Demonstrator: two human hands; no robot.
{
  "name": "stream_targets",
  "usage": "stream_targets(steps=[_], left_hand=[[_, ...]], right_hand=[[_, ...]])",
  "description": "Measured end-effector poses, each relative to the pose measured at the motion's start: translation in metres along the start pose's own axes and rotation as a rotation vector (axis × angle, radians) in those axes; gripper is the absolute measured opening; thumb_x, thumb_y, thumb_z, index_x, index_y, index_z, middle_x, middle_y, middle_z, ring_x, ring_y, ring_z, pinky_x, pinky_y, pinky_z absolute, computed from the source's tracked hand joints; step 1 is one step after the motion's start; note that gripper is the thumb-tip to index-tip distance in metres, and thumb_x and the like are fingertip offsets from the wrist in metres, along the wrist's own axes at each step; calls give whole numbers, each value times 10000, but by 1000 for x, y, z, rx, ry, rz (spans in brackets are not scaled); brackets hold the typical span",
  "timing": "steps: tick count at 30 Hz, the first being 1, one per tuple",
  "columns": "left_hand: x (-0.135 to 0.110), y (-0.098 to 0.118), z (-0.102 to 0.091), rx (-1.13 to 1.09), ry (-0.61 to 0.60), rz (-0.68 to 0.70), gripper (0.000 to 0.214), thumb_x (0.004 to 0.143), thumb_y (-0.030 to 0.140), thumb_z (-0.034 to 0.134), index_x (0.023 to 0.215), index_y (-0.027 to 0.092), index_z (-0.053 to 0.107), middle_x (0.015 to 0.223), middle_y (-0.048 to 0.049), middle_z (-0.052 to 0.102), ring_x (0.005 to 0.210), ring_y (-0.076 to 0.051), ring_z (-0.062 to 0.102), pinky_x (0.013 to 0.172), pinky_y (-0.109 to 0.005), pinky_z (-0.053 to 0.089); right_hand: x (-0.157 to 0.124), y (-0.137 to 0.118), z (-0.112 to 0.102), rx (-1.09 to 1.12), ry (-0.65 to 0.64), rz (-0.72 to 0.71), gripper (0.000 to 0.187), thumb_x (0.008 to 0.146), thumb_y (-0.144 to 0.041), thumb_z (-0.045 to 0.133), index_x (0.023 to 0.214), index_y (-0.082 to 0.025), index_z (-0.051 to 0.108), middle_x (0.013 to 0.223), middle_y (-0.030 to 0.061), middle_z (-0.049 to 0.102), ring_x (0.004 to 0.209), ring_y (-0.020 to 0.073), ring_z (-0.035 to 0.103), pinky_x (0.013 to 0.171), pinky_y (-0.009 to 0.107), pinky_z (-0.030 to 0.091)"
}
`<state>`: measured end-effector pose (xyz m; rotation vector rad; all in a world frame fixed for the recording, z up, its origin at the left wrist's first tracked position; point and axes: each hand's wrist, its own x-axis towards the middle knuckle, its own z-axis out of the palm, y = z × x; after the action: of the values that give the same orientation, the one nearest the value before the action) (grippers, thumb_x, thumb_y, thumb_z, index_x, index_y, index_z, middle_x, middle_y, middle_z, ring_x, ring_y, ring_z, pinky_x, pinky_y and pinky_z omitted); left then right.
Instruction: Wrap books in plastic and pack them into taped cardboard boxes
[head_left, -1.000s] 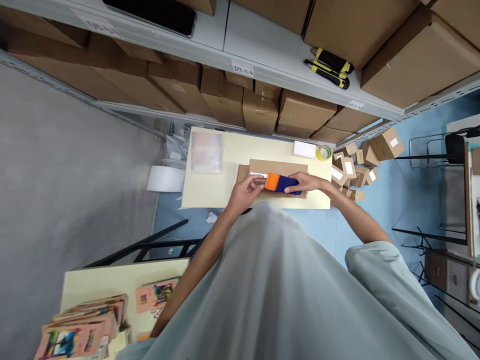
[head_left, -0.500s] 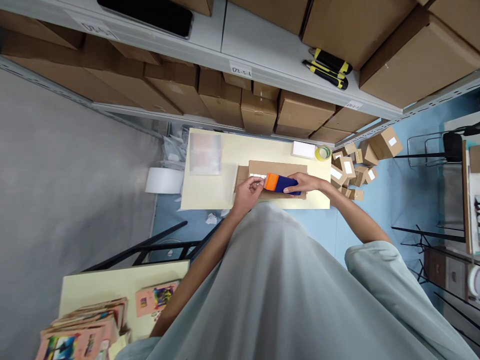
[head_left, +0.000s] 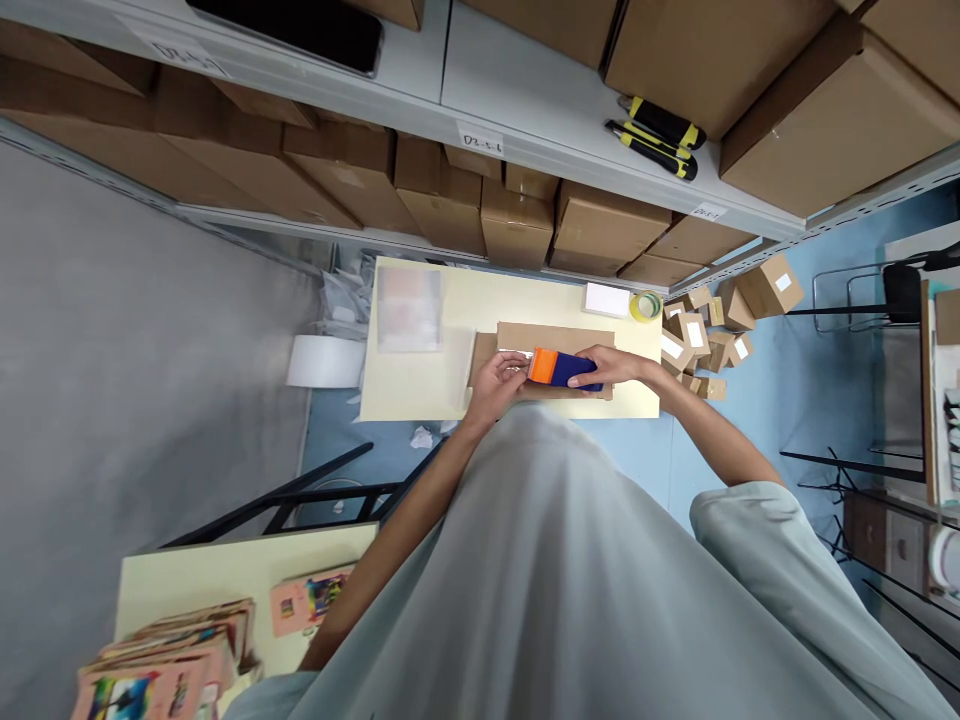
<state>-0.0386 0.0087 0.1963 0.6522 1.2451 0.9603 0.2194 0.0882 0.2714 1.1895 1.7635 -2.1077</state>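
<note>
My right hand (head_left: 607, 366) is wrapped round the dark blue end of a small blue and orange box (head_left: 562, 368). At the box's orange end, my left hand (head_left: 498, 385) has its fingers pinched together. Something thin and pale or clear shows at those fingertips, too small to name. Beneath both hands lies an opened piece of brown cardboard (head_left: 555, 334), which looks like an unfolded carton, on the cream table (head_left: 472, 290).
A clear plastic sleeve (head_left: 409, 310), a white box (head_left: 606, 299) and a tape roll (head_left: 646, 306) lie on the table. Above runs a shelf with cartons (head_left: 517, 228) and yellow-black utility knives (head_left: 656, 137). Small parcels (head_left: 694, 330) are piled at right; booklets (head_left: 161, 660) sit lower left.
The hands and the box hold nearly the same place. My left fingers have shifted slightly at the orange end, and the view has moved a little.
</note>
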Motion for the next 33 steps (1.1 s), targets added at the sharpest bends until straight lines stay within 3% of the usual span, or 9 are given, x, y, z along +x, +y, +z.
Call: stream_targets(steps=[3,7,9,14,17,20,25,33], left_hand=[[0,2,-3,123,-11,117,401,682,392,807,1017,202,693,1015,-66,781,596,-86,538,570,-239,455],[-7,8,-6,352,-20,242,380,833,418,753,1142,197,732,706,18,672,538,-103,474,552,-247,390],[-13,14,-8,423,-14,302,377,899,441,714,1185,197,742,662,28,642,542,-117,489,568,-257,412],[-31,41,-12,558,49,448,330,975,491,686,1152,222,764,902,-39,798,601,-129,562,628,-281,510],[-42,61,-16,670,21,599,293,1031,491,652,1108,238,780,1067,-69,837,712,-156,678,722,-301,575],[-52,76,-18,779,-18,699,289,1075,469,609,1116,250,794,1086,-75,845,898,-199,780,846,-311,609],[-58,86,-19,917,-68,735,293,1100,409,574,1202,252,799,1098,-78,845,1009,-222,808,908,-309,610],[-64,94,-15,918,-119,765,300,1108,393,530,1088,268,802,1063,-63,836,977,-204,792,894,-301,619]], right_hand=[[0,0,-1,1,-10,-11,615,807,-755,835,884,-168,668,743,2,714,670,136,609,636,254,484],[-1,-2,-4,4,-6,-24,584,824,-723,844,887,-167,679,748,1,721,676,135,613,640,253,490],[-4,-5,-3,21,3,-38,570,835,-707,846,904,-165,683,753,-1,722,677,135,621,635,250,495],[-17,-18,12,94,62,-58,580,833,-692,865,1019,-166,704,788,9,745,685,154,674,607,251,526],[-25,-25,24,132,78,-89,600,832,-706,865,1046,-168,709,796,21,758,692,159,688,630,261,556],[-31,-29,32,175,79,-140,595,828,-707,870,1025,-169,710,816,28,761,736,178,712,701,293,596],[-36,-30,39,138,98,-153,551,851,-671,866,1023,-171,711,817,16,758,744,181,717,718,292,589],[-37,-26,50,192,82,-155,556,824,-677,888,990,-184,695,837,16,742,762,203,733,720,311,597]])
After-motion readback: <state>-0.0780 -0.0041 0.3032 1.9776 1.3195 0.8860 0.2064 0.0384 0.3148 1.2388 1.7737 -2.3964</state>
